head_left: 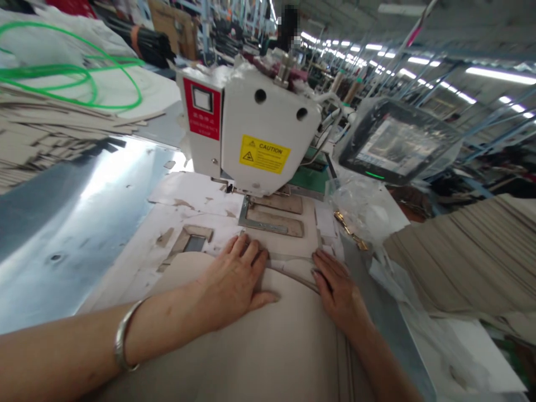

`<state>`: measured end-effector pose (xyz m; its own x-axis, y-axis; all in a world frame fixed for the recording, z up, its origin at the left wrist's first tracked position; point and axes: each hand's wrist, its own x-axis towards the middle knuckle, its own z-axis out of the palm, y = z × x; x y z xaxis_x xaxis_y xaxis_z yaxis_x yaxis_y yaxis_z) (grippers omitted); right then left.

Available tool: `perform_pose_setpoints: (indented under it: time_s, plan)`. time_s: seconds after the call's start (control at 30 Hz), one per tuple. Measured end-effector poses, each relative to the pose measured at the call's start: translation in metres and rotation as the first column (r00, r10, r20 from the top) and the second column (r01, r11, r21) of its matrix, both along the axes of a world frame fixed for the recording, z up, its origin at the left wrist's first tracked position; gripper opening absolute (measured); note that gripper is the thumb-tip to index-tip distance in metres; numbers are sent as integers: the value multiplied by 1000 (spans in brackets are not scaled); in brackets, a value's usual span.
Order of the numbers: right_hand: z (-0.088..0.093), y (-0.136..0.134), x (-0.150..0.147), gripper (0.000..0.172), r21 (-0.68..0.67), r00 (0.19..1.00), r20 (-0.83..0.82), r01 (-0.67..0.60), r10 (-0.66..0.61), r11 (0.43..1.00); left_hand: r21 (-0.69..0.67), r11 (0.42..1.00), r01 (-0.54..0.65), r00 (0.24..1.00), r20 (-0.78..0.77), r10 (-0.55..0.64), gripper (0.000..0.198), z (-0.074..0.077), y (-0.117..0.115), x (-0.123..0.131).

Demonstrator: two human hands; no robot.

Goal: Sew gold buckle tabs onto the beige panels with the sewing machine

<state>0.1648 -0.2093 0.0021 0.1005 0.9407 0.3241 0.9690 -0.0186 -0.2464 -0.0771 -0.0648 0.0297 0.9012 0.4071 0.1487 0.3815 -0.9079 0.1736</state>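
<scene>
A beige fabric panel [285, 346] with a curved top edge spreads over the near part of the work surface. My left hand [234, 279] lies flat on it, fingers stretched forward and thumb out to the side. At the panel's right edge, my right hand [341, 293] rests with its fingertips on the layered material, fingers extended. Just beyond both hands, a flat beige piece [288, 245] lies beneath the metal clamp frame [268, 226] of a white sewing machine [263, 123]. The machine's needle area is too small to make out.
A cut-out template [190, 240] lies left of the clamp. On the right are gold-coloured metal parts [350, 230], a stack of beige panels [456, 257] and a plastic-wrapped screen [393, 142]. Beige strips [42, 139] and green tubing [92, 84] lie at the left. Another person [288, 28] is behind.
</scene>
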Motion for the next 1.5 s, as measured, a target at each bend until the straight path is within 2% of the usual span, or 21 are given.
perform_pose_setpoints:
  time_s: [0.2,0.43,0.73,0.9,1.03,1.23,1.37,1.43,1.5]
  plan:
    - [4,8,-8,35,-12,996,82,43,-42,999,-18,1000,14,1000,16,-14,64,3,4,3]
    - [9,18,-4,24,13,999,25,36,-36,999,-13,999,31,999,9,-31,58,3,6,5]
    - [3,14,4,24,39,1000,-11,-4,4,999,-25,999,32,999,2,-32,55,3,7,6]
    - [8,15,1,23,36,1000,-9,1,-1,999,-30,999,37,999,3,-37,54,4,7,7]
    - [13,35,15,22,28,1000,9,0,0,1000,-29,999,37,999,20,-37,54,4,7,7]
    - [6,90,59,39,59,988,135,72,-80,996,-39,999,35,999,37,-33,52,5,8,6]
    - [-5,108,54,42,-18,977,207,46,-41,999,-56,998,40,999,-4,-40,52,7,8,6]
    - [-8,109,47,44,-30,975,212,68,-60,997,-56,998,38,999,-11,-38,51,7,8,6]
    - [-6,107,46,43,-32,983,182,23,-17,999,-51,998,33,999,-1,-33,50,7,7,6]
